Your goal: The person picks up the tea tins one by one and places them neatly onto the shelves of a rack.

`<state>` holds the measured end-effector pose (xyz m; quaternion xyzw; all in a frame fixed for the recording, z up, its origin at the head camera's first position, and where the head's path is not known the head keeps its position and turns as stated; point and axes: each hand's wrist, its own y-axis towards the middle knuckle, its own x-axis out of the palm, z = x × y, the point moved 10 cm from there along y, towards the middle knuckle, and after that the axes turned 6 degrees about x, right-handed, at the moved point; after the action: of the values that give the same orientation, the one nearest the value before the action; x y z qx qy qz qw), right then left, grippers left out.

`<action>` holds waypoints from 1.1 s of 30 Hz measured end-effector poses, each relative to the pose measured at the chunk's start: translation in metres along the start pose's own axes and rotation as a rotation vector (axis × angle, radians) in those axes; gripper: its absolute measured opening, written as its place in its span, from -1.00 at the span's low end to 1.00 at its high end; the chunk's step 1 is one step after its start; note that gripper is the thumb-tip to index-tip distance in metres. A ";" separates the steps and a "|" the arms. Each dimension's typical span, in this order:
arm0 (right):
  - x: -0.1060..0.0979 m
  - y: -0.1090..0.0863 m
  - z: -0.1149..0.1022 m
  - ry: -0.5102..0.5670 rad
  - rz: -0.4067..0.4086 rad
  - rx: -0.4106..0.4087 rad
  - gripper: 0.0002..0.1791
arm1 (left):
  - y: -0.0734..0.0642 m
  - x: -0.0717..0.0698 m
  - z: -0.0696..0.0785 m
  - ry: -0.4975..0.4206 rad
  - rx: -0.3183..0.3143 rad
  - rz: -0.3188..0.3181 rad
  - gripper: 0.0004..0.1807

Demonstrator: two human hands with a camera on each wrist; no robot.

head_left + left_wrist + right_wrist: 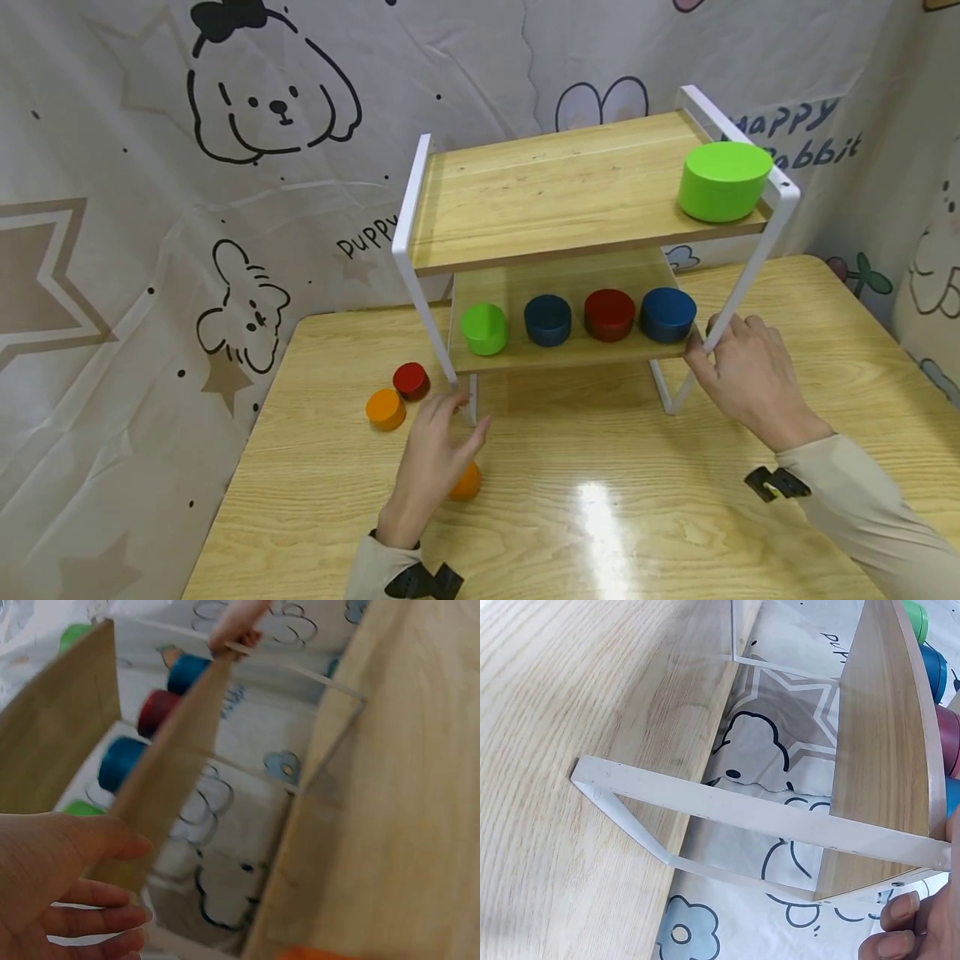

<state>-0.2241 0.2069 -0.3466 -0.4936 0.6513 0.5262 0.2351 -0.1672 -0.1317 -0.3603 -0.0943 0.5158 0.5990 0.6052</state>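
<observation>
A two-tier rack [555, 192] with wooden boards and white metal side frames stands on the table. My right hand [753, 379] grips the rack's right frame [765, 808] beside the lower board's end. Near the left frame, my left hand [429, 458] has its thumb and fingers spread apart, holding nothing. On the lower board [562, 362] are a green block [483, 329], a dark blue cylinder [547, 321], a red cylinder [609, 315] and a blue cylinder [667, 315]. A larger green oval block [723, 182] sits at the upper board's right end.
Left of the rack, a red cylinder [411, 381] and an orange cylinder [386, 409] lie side by side on the wooden table [555, 517]. Another orange piece [467, 482] is partly hidden behind my left hand. A printed cloth [465, 83] hangs behind the table.
</observation>
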 end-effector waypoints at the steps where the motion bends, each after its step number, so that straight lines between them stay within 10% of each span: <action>1: 0.000 0.000 0.000 0.002 -0.001 0.001 -0.66 | -0.007 0.003 -0.008 0.002 -0.032 -0.011 -0.64; 14: 0.000 0.001 -0.002 0.013 0.016 -0.020 -0.65 | -0.063 0.030 -0.057 0.025 -0.226 -0.125 -0.35; 33: 0.001 0.000 -0.001 0.015 0.020 -0.018 -0.64 | -0.083 0.046 -0.073 -0.069 -0.383 -0.167 -0.35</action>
<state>-0.2248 0.2060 -0.3470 -0.4930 0.6531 0.5307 0.2206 -0.1477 -0.1784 -0.4692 -0.2295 0.3621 0.6365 0.6412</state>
